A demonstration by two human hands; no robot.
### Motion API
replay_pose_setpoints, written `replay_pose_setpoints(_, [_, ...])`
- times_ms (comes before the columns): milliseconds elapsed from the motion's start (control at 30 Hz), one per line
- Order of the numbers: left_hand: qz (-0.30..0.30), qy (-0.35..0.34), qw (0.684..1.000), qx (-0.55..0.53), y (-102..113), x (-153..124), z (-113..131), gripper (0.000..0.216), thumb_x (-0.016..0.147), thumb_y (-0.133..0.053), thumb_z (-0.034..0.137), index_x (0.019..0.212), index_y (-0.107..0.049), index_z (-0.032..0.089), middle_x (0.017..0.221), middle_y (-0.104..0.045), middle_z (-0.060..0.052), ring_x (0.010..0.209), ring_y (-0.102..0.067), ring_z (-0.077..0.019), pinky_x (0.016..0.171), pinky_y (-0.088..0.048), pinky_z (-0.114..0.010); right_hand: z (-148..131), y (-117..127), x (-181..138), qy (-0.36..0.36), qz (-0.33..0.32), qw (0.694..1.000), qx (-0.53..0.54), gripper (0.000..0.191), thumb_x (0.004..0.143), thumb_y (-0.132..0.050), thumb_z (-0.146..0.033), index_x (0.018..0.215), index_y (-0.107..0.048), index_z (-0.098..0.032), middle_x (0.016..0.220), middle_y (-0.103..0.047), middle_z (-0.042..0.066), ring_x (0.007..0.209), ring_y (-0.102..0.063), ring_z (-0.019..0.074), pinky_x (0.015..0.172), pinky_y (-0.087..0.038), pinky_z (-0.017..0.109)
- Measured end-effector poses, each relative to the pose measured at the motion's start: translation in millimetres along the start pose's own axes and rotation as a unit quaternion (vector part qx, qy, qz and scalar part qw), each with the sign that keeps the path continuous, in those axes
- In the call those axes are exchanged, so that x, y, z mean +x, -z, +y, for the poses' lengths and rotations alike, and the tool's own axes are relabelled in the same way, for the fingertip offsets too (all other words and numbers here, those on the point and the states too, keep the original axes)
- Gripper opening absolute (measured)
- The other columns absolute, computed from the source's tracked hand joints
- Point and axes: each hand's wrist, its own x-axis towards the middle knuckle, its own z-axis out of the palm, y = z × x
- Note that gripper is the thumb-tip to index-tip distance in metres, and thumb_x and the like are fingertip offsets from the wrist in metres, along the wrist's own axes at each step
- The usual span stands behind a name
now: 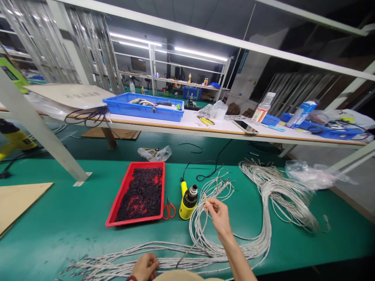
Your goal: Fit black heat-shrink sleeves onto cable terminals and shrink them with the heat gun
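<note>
at near edge of table (58, 226), left hand (145, 267) closed on wires (258, 249). right hand (219, 218) pinched end of one wire (195, 241), raised over coil. heat gun (188, 201) just left of it, then scissors (169, 210), then tray (117, 203) of black bits.

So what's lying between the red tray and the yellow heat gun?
Red-handled scissors, flat on the green table, shown in the head view.
</note>
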Motion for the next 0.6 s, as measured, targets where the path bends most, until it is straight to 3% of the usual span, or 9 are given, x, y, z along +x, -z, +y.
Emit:
replay_pose_setpoints(367, [0.008,-0.002,0.998,0.057,-9,32,-47,0.026,0.055,-0.054,0.047,0.049,-0.047,0.024,0.045,-0.060,0.001,0.051,-0.062,-0.0236,0.054,-0.040,-0.031,5,-9,8,-0.013,-0.011,1.000,0.017,0.037,0.072,-0.070,-0.048,0.081,-0.068,-0.011,0.067,-0.069,0.009,0.063,-0.065,0.0211,0.059,-0.053,0.029])
replay_pose_setpoints(600, [-0.007,0.011,0.997,0.071,-11,42,-63,0.019,0.060,-0.049,0.043,0.056,-0.047,0.024,0.051,-0.064,0.000,0.055,-0.064,-0.0223,0.056,-0.042,-0.030,6,-2,4,-0.010,-0.010,1.000,0.001,0.033,0.075,-0.069,-0.044,0.082,-0.068,-0.012,0.068,-0.068,0.009,0.062,-0.063,0.0196,0.060,-0.051,0.028])
